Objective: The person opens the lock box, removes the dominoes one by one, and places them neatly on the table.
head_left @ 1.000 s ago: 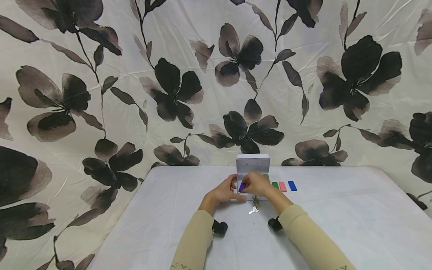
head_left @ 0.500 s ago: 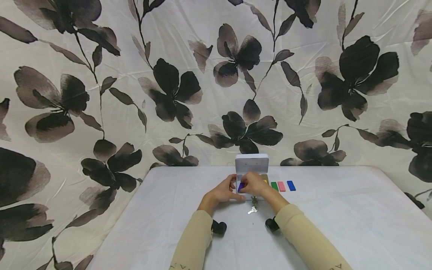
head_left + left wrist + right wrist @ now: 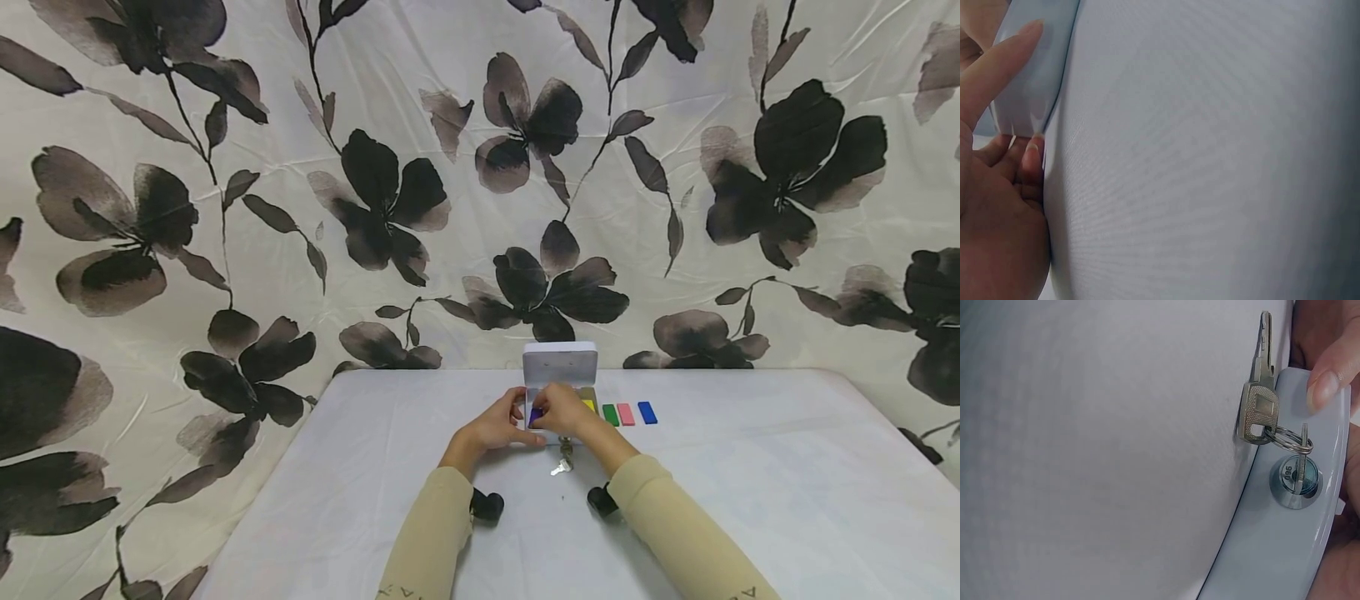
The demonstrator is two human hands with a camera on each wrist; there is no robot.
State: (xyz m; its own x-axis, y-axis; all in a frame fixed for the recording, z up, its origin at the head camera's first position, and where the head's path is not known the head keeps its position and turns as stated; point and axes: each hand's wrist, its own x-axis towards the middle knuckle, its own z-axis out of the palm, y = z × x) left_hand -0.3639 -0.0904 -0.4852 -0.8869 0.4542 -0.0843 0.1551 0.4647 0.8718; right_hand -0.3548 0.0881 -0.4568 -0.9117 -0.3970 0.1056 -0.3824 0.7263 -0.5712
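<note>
A small white lockbox stands on the table with its lid raised. My left hand grips its left front corner, thumb along the front wall and fingertips at the side, as the left wrist view also shows. Inside the left part of the box, the fingertips of my right hand pinch a small purple block, partly hidden by them. A yellow block and an olive piece show in the box behind that hand. In the right wrist view a key sits in the front lock, and a second key hangs from its ring.
Right of the box a green block, a pink block and a blue block lie in a row on the white-covered table. A floral cloth hangs behind the table's far edge.
The purple block has gone slightly lower into the box with my right hand, and more of the yellow block shows. My left hand stays at the box corner.
</note>
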